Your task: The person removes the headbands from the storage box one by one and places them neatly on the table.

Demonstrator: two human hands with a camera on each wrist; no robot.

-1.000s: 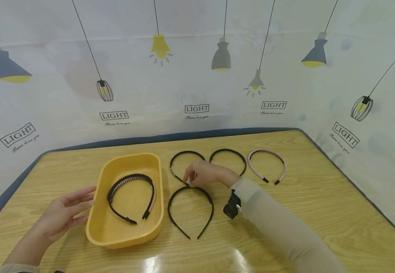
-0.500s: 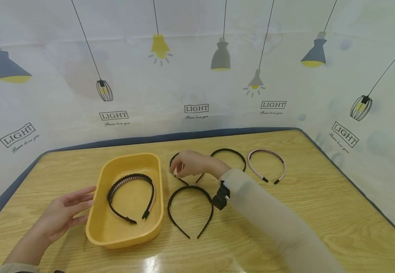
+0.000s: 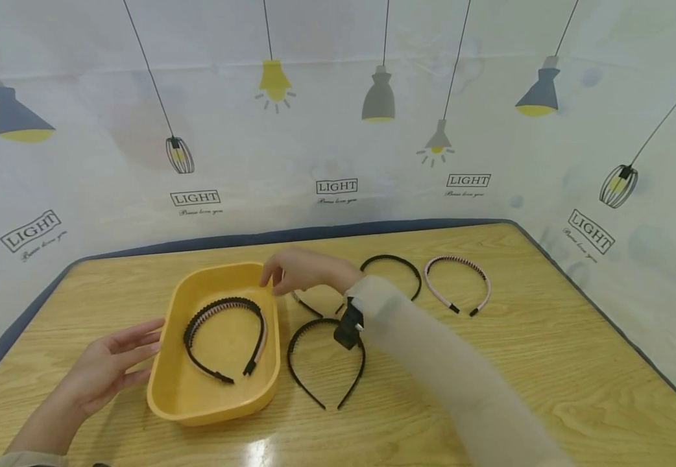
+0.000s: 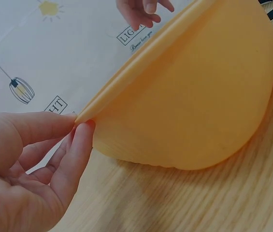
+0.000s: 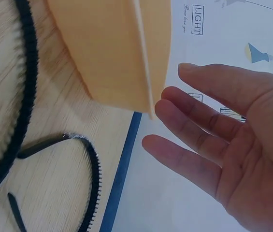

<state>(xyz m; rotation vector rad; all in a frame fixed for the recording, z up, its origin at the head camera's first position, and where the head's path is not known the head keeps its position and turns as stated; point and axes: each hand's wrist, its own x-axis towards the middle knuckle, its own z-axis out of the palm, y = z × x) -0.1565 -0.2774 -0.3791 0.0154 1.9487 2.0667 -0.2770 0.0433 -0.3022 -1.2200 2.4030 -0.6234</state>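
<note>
My left hand (image 3: 107, 366) touches the left side of a yellow plastic basin (image 3: 159, 395) with its fingertips. In the left wrist view the thumb and a finger meet the basin's rim (image 4: 126, 72) from outside. Inside the basin lie a black toothed headband (image 3: 189, 347) and a pink one partly under it. Over the basin's back right rim hovers my right hand (image 3: 303, 269), holding nothing; its fingers are loosely bent in the right wrist view. Below its wrist a black headband with a shiny section (image 5: 95, 169) lies on the table, partly hidden by the arm in the head view.
In front of the right forearm lies a black toothed headband (image 3: 292, 373). Farther back are another black headband (image 3: 418, 275) and a pink one (image 3: 488, 285). The wooden table (image 3: 548, 363) ends at a printed backdrop (image 3: 338, 149) behind and at the sides.
My right hand has moved left, from the headbands on the table to above the basin's right rim. My left hand, the basin and the headbands look unmoved.
</note>
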